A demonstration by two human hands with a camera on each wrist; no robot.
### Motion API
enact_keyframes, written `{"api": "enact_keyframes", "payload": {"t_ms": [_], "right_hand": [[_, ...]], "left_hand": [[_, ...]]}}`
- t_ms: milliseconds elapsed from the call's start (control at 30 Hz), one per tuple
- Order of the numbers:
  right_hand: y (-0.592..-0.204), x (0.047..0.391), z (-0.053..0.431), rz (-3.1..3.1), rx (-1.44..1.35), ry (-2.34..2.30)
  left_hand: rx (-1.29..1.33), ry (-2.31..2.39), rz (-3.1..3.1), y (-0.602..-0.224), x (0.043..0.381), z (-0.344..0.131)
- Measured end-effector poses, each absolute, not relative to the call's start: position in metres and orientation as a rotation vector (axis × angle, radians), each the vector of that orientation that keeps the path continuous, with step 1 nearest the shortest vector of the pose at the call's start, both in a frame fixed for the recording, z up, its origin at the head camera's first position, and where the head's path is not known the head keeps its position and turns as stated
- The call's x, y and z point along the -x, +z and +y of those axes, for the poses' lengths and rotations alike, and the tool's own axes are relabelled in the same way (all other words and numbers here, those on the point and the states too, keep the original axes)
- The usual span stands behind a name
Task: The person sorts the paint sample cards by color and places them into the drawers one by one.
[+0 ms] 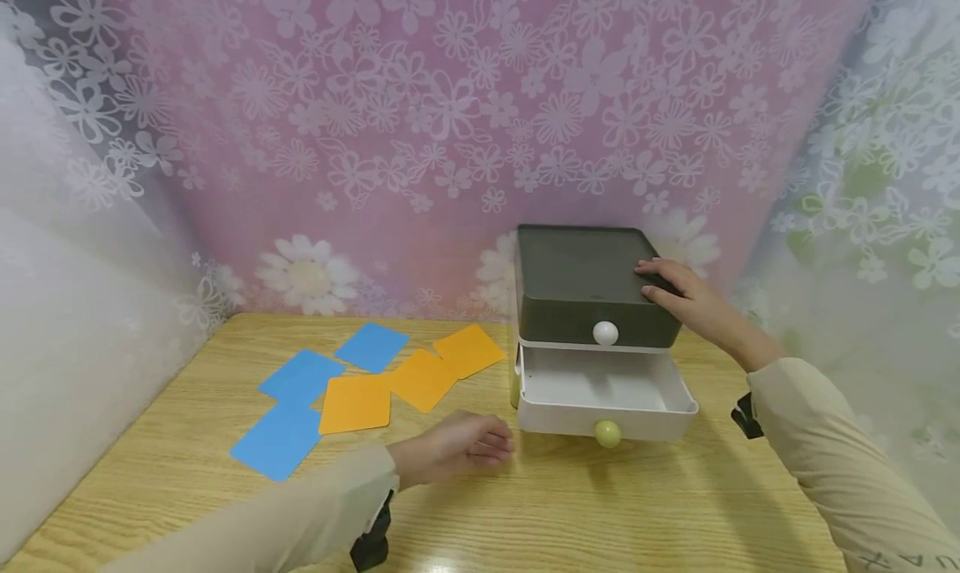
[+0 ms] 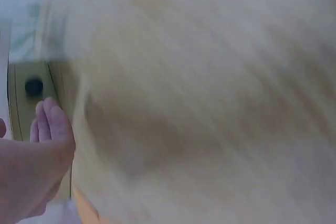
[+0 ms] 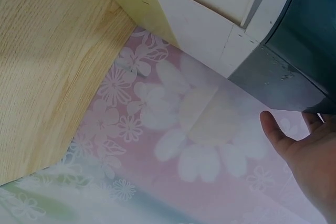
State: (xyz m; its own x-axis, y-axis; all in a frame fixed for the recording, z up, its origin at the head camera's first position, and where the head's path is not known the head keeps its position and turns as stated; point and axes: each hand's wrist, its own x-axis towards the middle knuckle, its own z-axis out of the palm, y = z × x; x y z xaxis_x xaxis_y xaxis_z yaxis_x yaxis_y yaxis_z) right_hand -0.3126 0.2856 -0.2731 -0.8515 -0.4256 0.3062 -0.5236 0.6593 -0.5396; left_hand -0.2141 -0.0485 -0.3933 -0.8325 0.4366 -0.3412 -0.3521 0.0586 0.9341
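A small desktop drawer unit [image 1: 585,261] with a dark top stands against the back cloth. Its white middle drawer [image 1: 555,421], with a yellow-green knob [image 1: 608,434], is pulled out and shows a bare inside. Above it the dark drawer with a white knob [image 1: 605,333] is closed. My right hand [image 1: 686,294] rests on the right edge of the unit's top, fingers over the surface. Just left of the pulled-out drawer, my left hand [image 1: 463,446] hovers low over the table, fingers loosely bent and holding nothing. The left wrist view shows a yellow-green front with a dark knob [image 2: 34,86] beyond those fingers.
Left of the unit, three blue square cards [image 1: 281,440] and three orange square cards [image 1: 356,404] lie on the wooden table [image 1: 600,515], some overlapping. Flowered cloth [image 1: 420,140] hangs behind and along both sides.
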Motion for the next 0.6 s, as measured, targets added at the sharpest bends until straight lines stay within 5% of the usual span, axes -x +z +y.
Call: {"api": "enact_keyframes", "payload": {"t_ms": [600], "right_hand": [[-0.271,0.311,0.284,-2.754,-0.749,0.941]], "left_hand": [[-0.197,0.857,3.105,-0.402,0.279,-0.131]]}}
